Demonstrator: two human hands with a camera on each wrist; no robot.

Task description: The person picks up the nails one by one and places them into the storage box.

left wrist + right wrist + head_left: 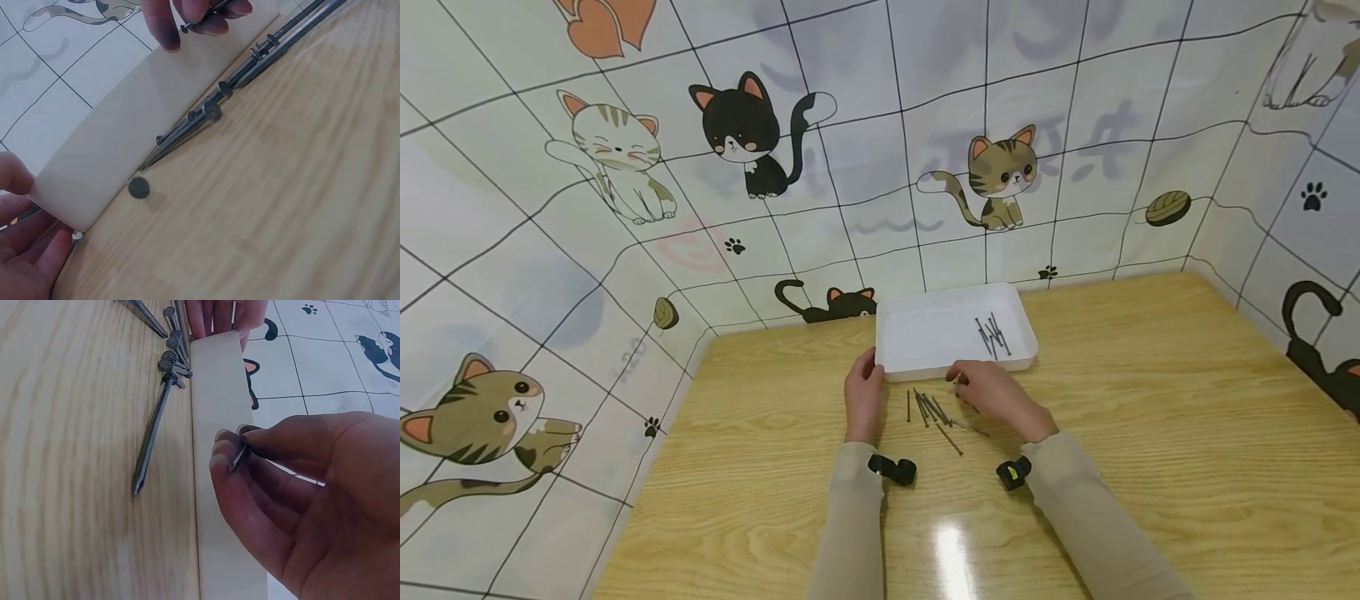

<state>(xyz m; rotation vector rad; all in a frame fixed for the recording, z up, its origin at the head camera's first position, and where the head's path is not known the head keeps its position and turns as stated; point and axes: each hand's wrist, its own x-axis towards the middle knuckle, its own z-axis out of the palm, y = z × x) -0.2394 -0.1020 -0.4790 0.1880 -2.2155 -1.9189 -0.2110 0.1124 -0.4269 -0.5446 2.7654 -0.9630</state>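
Observation:
A white rectangular tray [925, 335] stands on the wooden table, with several nails [995, 337] lying inside its right part. My left hand [862, 402] holds the tray's near left corner, thumb at the rim and fingers round the side. Between the thumb and fingertips of my right hand [996, 393] is a single nail [239, 457], pinched just in front of the tray's near wall. Much of that nail is hidden by the fingers. A loose pile of nails [212, 111] lies on the table in front of the tray, between the two hands.
The wooden table [760, 483] runs to a wall covering [865, 175] printed with cats and grid lines behind and at both sides. A black wrist camera [895, 469] is strapped on the left wrist, another camera [1013, 472] on the right.

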